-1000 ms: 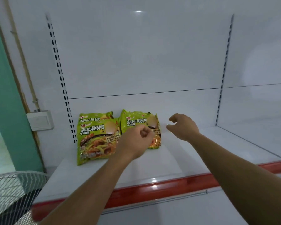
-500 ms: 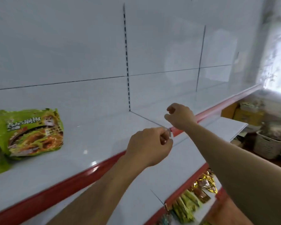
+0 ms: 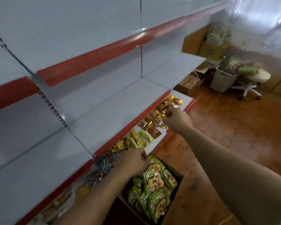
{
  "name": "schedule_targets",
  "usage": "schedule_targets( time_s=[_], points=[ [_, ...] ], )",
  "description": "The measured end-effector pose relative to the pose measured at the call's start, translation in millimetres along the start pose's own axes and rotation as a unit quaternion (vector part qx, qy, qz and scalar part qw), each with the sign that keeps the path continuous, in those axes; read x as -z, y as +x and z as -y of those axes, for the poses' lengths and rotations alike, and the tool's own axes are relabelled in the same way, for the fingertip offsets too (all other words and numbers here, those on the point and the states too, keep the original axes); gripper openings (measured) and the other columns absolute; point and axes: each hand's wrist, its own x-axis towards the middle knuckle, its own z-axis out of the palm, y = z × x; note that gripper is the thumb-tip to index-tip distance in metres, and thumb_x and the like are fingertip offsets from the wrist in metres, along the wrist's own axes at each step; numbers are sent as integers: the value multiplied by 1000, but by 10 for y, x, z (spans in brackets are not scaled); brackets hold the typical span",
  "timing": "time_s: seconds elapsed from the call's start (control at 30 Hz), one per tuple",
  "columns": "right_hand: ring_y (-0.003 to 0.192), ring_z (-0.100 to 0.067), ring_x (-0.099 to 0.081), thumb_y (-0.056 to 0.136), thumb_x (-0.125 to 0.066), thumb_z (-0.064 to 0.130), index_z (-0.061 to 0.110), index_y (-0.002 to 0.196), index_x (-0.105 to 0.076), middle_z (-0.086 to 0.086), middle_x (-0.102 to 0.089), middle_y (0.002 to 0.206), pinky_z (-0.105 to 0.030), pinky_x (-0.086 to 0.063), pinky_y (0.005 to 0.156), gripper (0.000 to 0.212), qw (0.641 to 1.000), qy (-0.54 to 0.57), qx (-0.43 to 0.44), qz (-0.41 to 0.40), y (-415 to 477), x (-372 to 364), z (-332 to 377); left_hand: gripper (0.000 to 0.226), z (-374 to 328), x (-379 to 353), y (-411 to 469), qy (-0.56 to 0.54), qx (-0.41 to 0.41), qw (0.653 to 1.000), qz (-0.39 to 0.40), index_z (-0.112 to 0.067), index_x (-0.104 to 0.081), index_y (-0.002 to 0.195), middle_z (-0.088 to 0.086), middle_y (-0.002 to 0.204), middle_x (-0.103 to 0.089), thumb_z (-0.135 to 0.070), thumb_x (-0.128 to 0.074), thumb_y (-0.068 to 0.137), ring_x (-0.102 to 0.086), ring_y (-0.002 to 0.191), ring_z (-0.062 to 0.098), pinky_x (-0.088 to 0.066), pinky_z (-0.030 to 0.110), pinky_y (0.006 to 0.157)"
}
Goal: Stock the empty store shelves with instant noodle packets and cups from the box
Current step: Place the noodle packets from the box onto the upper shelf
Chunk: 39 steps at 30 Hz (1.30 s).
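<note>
An open cardboard box (image 3: 175, 198) stands on the floor below me, full of green instant noodle packets (image 3: 154, 184). My left hand (image 3: 133, 162) hovers over the box's far edge, back of the hand up, fingers loosely bent downward, holding nothing. My right hand (image 3: 177, 120) is further out, loosely curled and empty, above the gold snack packets (image 3: 156, 120) on the lowest shelf. The bare white middle shelf (image 3: 113, 114) with a red front strip runs along my left, and another bare shelf (image 3: 104, 57) sits above it.
The lowest shelf (image 3: 154, 143) holds several mixed snack packets along its length. On the brown floor at the far right stand a white perforated basket (image 3: 222, 80), a white wheeled stool (image 3: 256, 78) and stacked cardboard boxes (image 3: 195, 39).
My view has swung right and down from the shelf with the placed green packets to the box on the floor. Both empty hands have dropped from shelf height toward the box and lowest shelf.
</note>
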Motion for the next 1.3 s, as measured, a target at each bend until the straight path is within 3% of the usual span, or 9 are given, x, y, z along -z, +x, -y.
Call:
schedule_targets(
  time_s=[0.1, 0.23, 0.5, 0.7, 0.83, 0.93, 1.07, 1.13, 1.3],
  points=[
    [83, -21, -63, 89, -59, 27, 19, 108, -63, -3, -66, 93, -36, -55, 71, 21, 997, -3, -34, 69, 97, -396, -530, 27, 143, -611, 238, -16, 64, 996, 62, -27, -63, 95, -2, 102, -68, -51, -52, 90, -63, 99, 23, -48, 31, 75],
    [81, -18, -60, 90, -58, 32, 20, 109, -60, 0, -64, 97, -32, -53, 70, 22, 982, -16, -100, 160, 88, -1103, -1258, 25, 438, -1393, 523, -60, 138, 978, 143, -24, -57, 82, -3, 85, -61, -47, -52, 92, -60, 86, 22, -47, 32, 74],
    [83, -22, -59, 91, -60, 37, 17, 132, -52, -3, -58, 101, -35, -50, 69, 46, 920, -11, -245, 307, -73, -2690, -2492, 21, 1217, -3061, 1194, -186, 274, 917, 222, -30, -62, 91, -1, 104, -66, -51, -62, 88, -63, 98, 23, -51, 34, 87],
    [93, -25, -61, 94, -61, 33, 16, 147, -38, -9, -58, 130, -41, -52, 86, 60, 904, 82, -296, 296, -27, -3684, -2950, 48, 1448, -4012, 1662, -288, 355, 865, 206, -16, -57, 124, 4, 122, -60, -42, -72, 87, -59, 110, 26, -48, 36, 92],
    [68, -6, -49, 91, -64, 38, 16, 143, -42, -1, -60, 115, -30, -44, 74, 61, 907, 140, -329, 223, 130, -4165, -3162, 61, 1462, -4471, 1694, -243, 337, 883, 219, -20, -50, 126, -1, 124, -60, -50, -77, 80, -60, 107, 25, -50, 41, 93],
    [73, -9, -54, 89, -67, 40, 14, 141, -43, 2, -54, 102, -30, -42, 74, 62, 905, 158, -333, 211, 216, -4384, -3257, 53, 1406, -4671, 1567, -172, 320, 914, 180, -23, -48, 119, -3, 121, -58, -50, -74, 81, -61, 104, 27, -52, 42, 83],
    [85, -14, -58, 83, -70, 49, 15, 142, -43, -3, -56, 127, -31, -46, 76, 73, 911, 162, -332, 185, 311, -4567, -3366, 48, 1335, -4788, 1562, -151, 314, 928, 131, -20, -47, 118, -1, 120, -56, -47, -71, 86, -61, 103, 29, -45, 38, 70],
    [103, -21, -59, 80, -72, 52, 16, 139, -48, -3, -55, 131, -36, -51, 85, 73, 910, 165, -333, 183, 329, -4602, -3408, 43, 1339, -4825, 1569, -168, 320, 924, 127, -19, -51, 119, -1, 119, -56, -43, -69, 88, -59, 101, 27, -41, 36, 71],
    [94, -16, -57, 81, -75, 44, 14, 129, -59, 2, -61, 108, -33, -48, 82, 59, 891, 221, -351, 184, 340, -4532, -3447, 28, 1388, -4887, 1511, -330, 346, 873, 97, -30, -51, 101, -3, 114, -60, -33, -75, 86, -60, 96, 20, -48, 36, 78]
  ],
)
